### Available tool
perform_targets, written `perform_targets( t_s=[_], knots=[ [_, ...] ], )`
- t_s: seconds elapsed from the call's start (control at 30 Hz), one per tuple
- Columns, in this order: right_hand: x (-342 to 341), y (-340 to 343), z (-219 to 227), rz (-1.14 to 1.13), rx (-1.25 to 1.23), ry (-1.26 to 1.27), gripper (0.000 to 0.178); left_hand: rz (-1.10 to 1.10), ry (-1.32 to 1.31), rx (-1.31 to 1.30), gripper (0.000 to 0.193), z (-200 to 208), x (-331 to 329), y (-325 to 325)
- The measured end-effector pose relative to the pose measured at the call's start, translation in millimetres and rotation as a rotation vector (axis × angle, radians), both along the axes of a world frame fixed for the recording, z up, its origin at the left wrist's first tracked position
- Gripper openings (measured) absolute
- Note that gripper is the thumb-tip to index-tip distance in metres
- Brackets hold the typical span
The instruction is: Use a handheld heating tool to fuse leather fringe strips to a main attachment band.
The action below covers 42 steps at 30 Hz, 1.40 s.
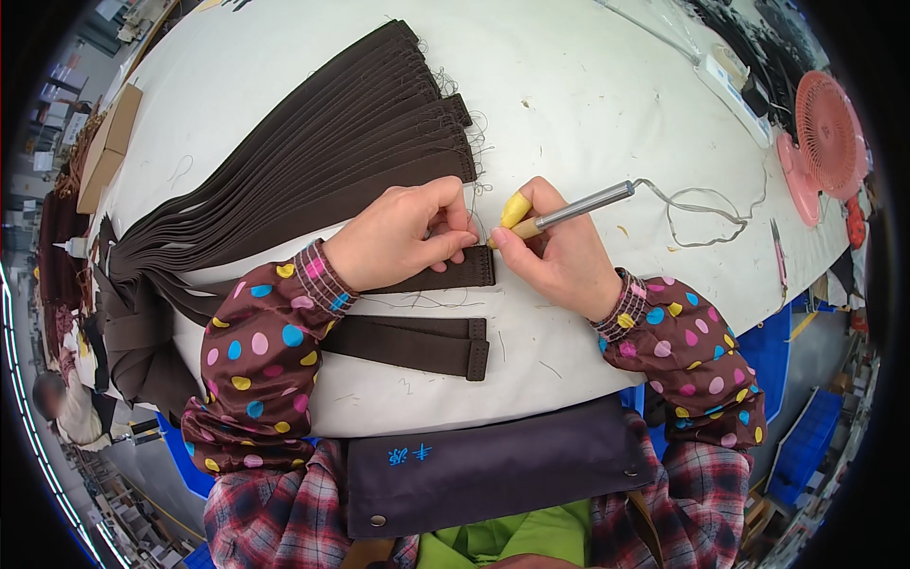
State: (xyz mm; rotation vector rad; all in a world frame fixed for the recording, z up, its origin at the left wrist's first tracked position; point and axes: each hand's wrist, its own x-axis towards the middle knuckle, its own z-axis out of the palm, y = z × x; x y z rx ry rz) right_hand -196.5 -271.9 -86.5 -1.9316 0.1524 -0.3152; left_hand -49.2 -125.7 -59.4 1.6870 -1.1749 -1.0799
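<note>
The right hand (559,251) has its grip closed around one metal pen-like tool (592,202); its tip is small to see, near the end of one dark brown strip (464,270), at seven o'clock from it. The grip of the left hand (403,237) is narrow; I cannot tell if it pinches a thread. Two other strips (417,347) at seven o'clock are partly hidden by the left sleeve (261,360). At ten o'clock, one fanned pile (332,142) overlaps too much for counting.
</note>
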Motion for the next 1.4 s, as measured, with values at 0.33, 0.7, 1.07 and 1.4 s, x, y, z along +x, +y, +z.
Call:
perform_targets(
  t_s=[0.33,0.7,1.07,1.4],
  knots=[
    [0,1,0,-0.008,-0.020,0.023,0.024,0.015,0.005,0.034,0.021,2,-1,-1],
    [-1,-5,9,-0.080,0.255,-0.032,0.017,-0.118,-0.745,0.126,0.034,13,-7,21],
    [-8,-2,13,-0.063,0.219,-0.107,0.017,0.043,-0.891,-0.018,0.034,8,-36,42],
    [-17,1,11,-0.048,0.313,-0.014,0.019,0.123,-0.644,0.056,0.025,2,-35,20]
  ],
)
